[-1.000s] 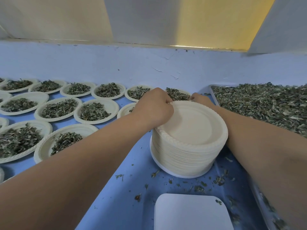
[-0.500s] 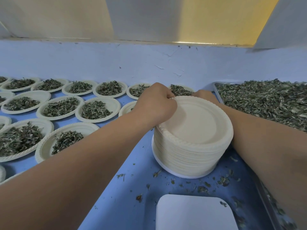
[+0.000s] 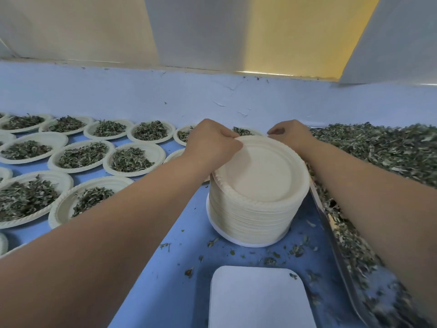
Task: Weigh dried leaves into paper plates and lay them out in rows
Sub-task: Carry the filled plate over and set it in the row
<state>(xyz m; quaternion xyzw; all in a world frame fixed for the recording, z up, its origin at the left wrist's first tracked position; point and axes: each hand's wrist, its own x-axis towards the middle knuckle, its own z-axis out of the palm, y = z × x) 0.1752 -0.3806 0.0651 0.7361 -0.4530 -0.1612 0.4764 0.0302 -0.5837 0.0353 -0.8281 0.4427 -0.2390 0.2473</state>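
A tall stack of cream paper plates [image 3: 256, 204] stands in the middle of the blue table [image 3: 165, 280]. My left hand [image 3: 210, 143] pinches the far left rim of the top plate [image 3: 260, 171]. My right hand [image 3: 292, 136] pinches the far right rim of the same plate. Rows of plates filled with dried leaves [image 3: 82, 155] lie to the left. A metal tray heaped with loose dried leaves [image 3: 378, 147] sits on the right. The white scale platform [image 3: 260, 301] is at the near edge.
Leaf crumbs [image 3: 272, 259] lie scattered on the table between the stack and the scale. A pale blue wall [image 3: 212, 95] rises just behind the plates. The tray's metal rim [image 3: 331, 228] runs close beside the stack on the right.
My right hand has risen from behind the stack onto the far rim of the top plate. My left hand has stayed on the rim. The view has shifted slightly.
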